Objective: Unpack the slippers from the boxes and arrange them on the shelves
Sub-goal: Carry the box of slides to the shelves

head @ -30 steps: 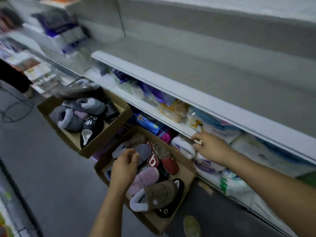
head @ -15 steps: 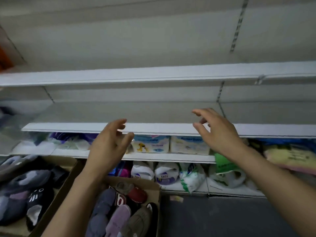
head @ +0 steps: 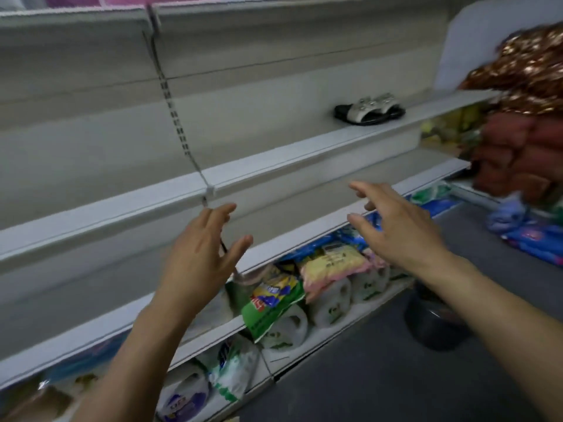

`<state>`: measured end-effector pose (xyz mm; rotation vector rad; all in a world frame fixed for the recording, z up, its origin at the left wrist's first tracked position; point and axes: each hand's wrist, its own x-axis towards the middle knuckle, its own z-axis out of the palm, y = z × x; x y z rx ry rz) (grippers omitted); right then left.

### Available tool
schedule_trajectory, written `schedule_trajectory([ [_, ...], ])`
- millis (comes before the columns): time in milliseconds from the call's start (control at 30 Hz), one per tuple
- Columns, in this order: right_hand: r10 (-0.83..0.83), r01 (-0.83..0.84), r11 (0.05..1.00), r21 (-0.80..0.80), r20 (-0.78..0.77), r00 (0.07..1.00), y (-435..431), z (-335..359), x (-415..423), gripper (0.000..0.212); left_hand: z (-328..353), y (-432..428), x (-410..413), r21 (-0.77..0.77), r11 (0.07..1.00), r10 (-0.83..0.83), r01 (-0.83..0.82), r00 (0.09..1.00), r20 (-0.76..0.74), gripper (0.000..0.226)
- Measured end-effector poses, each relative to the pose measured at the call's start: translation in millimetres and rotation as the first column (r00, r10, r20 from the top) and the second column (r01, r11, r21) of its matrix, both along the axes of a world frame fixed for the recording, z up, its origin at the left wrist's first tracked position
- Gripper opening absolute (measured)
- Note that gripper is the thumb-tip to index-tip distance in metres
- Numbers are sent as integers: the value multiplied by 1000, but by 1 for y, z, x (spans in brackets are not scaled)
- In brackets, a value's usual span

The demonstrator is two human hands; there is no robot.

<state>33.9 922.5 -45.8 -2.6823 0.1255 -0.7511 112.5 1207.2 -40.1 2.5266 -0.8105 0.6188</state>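
Left grip point(head: 201, 260): released, fingers spread and slightly bent, holding nothing, raised before the middle shelf point(head: 304, 234). Right grip point(head: 402, 226): likewise released, fingers spread, touching nothing. One pair of slippers point(head: 370, 110), silver straps on black soles, lies on the upper shelf point(head: 274, 161), well apart from both grips. Packaged goods point(head: 329, 263) fill the shelf below.

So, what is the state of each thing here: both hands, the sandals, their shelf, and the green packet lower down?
Left hand: open, fingers spread, holds nothing.
Right hand: open, fingers spread, holds nothing.
Sandals: a pair, flat on their soles, side by side.
Shelf: carries the sandals toward its right end.
Green packet: tilted, sticking out over its shelf's front edge.
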Motion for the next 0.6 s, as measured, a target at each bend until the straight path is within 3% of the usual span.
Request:
schedule_trajectory([
  [167,-187,174,977,-121,-108,976,-152,15,-49,56,-2,-169,3,22,993,-121,120,992,40,57],
  [333,-365,327,916,-234,-143,920,-292,14,-110,56,-14,-341,-7,7,957,-289,289,957,-20,54],
  [500,-514,453,845,-283,-201,834,-405,7,-153,56,-20,-496,-17,12,872,-487,489,869,-85,50],
  [600,-590,550,804,-228,-181,787,-468,-4,-168,50,-27,-580,-15,0,834,-549,552,830,-100,47],
])
